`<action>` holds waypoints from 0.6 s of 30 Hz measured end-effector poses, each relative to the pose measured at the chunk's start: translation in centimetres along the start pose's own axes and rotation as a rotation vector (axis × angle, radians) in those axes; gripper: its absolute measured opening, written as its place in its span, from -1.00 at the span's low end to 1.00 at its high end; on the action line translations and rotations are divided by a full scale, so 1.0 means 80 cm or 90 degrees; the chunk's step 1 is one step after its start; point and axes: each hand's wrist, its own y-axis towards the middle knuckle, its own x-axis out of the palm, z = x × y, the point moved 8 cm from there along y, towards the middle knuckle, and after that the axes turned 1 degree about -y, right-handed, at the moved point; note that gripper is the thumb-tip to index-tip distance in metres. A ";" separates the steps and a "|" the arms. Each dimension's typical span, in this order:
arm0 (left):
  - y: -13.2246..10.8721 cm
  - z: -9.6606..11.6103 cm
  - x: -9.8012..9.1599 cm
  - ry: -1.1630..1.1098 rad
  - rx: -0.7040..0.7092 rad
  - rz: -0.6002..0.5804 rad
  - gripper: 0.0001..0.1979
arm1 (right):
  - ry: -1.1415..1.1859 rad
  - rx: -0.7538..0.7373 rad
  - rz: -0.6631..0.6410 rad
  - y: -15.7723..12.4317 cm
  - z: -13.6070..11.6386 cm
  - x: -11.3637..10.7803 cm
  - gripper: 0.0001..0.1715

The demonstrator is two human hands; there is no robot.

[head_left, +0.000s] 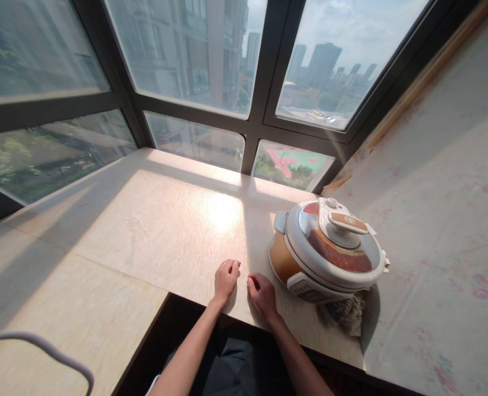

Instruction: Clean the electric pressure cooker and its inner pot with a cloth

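My left hand (pixel 226 279) rests on the pale stone-look counter (pixel 173 225) near its front edge, fingers curled into a loose fist. Just to its right, my right hand (pixel 262 294) lies on the same surface, also closed with the thumb against the fingers. A small gap separates the two hands, and nothing shows in either. Closest to my right hand is a gold and white electric pressure cooker (pixel 310 258), its lid closed and its handle on top.
A crumpled cloth (pixel 349 313) is tucked under the cooker's front right side, beside the floral-papered wall (pixel 445 236). Dark-framed windows (pixel 256 99) border the counter at the back. A grey cable (pixel 41 344) curves over the near left corner. Bright glare lies mid-counter.
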 end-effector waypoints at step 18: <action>0.003 -0.001 0.001 0.019 -0.003 0.006 -0.62 | 0.005 -0.008 -0.003 0.001 -0.001 -0.001 -0.69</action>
